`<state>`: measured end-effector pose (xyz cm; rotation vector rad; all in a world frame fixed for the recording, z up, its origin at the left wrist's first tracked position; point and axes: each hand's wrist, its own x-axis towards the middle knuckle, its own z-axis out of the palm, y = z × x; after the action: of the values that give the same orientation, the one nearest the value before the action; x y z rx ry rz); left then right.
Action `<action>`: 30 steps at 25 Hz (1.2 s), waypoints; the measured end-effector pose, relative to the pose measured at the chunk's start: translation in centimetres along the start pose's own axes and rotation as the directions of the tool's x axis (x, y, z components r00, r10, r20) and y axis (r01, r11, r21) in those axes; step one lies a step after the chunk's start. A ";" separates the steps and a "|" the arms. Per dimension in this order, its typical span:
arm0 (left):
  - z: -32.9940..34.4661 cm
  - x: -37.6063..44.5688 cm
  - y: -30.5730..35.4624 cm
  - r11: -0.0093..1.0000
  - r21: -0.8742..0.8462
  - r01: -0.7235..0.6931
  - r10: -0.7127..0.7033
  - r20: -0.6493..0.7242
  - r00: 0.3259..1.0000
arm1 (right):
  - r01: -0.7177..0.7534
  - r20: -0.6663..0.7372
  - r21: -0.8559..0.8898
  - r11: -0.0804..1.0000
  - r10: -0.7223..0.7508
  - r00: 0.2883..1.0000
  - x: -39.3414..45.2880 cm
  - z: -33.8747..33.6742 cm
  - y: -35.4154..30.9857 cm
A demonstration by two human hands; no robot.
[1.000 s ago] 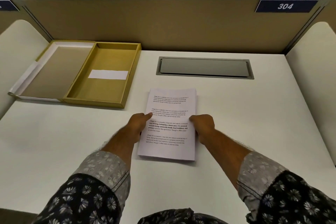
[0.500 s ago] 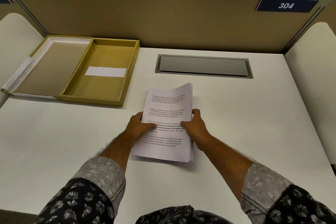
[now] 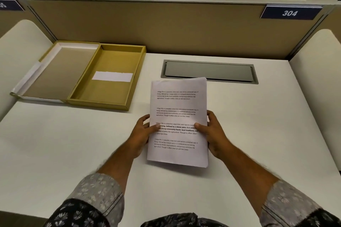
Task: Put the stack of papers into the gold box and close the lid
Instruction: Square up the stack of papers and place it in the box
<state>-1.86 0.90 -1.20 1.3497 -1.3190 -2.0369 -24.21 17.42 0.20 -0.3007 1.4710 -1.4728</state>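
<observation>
Papers [image 3: 178, 121], a stack of printed sheets, sit between my two hands over the middle of the white desk [image 3: 55, 143], lifted with their far edge overlapping the near rim of the grey cable hatch [image 3: 209, 71]. My left hand [image 3: 142, 134] grips the left edge, thumb pressed on the top sheet and fingers curled underneath. My right hand [image 3: 212, 134] does the same on the right edge, thumb flat on the print, fingers wrapped behind the stack (so both hands are clamped on it, not loose). The top page shows four short blocks of text, the third partly in bold.

To the far left lies the gold box [image 3: 107, 77], open and resting on the desk, well apart from the stack. Its tray holds a white strip [image 3: 112, 76] lying across the bottom. The lid [image 3: 60, 72] is folded out flat to the left of the tray, its inside brown with a white border, and its left edge reaches the cream side divider [image 3: 22, 42].

Behind the desk runs a tan partition [image 3: 175, 27] with a dark blue plate [image 3: 289, 13] reading 304 at its far right. My patterned sleeves [image 3: 99, 193] show near the bottom edge.
</observation>
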 end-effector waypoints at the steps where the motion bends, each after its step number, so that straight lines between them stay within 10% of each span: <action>1: -0.1 -0.3 0.6 1.000 -0.024 -0.004 0.004 -0.003 1.000 | 0.036 0.035 -0.007 0.999 -0.036 0.999 -0.4 0.4 -0.6; 12: 0.9 -5.0 2.9 0.848 0.236 -0.475 0.488 0.004 0.873 | 0.332 0.082 -0.063 0.941 -0.327 0.941 -4.0 -0.2 -0.7; 30: 1.5 -4.9 -0.9 0.909 0.282 -0.308 0.332 -0.039 0.943 | 0.249 0.128 -0.307 0.919 -0.219 0.967 -3.4 -0.8 1.5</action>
<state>-0.64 5.58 0.72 1.2142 -1.7033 -1.6056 -22.52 20.85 0.29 -0.7579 1.6430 -1.3782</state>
